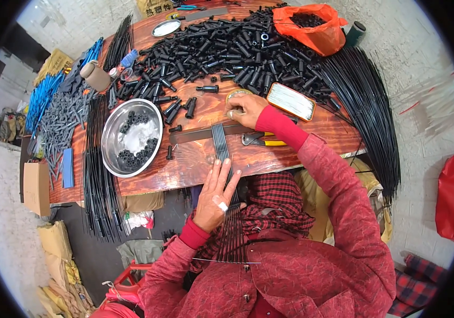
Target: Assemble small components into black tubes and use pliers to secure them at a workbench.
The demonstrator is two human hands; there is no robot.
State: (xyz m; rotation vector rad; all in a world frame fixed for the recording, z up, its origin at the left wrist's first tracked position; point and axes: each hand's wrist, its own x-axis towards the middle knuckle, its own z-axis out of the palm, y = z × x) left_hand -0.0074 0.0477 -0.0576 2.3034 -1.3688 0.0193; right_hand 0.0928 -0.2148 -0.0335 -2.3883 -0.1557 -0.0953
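My left hand (pixel 217 197) lies with its fingers stretched flat over a row of thin dark rods (pixel 219 139). The rods run from my lap up over the table edge, their tips lying across a flat dark strip (pixel 187 135). Beyond those tips my right hand (pixel 244 110) is closed in a pinch; whatever is between the fingertips is too small to make out. It partly covers a small round yellowish tin (pixel 236 94). Beside the right wrist lie yellow-handled pliers (pixel 269 142) and a white-filled rectangular tray (pixel 291 102).
A steel bowl (pixel 106 153) with black caps and white powder stands left. Black tubular parts (pixel 206 58) are heaped across the back, near an orange bag (pixel 312 32). Long black rods (pixel 367 111) overhang the right edge, others (pixel 95 180) the left. Grey parts (pixel 65 124) lie far left.
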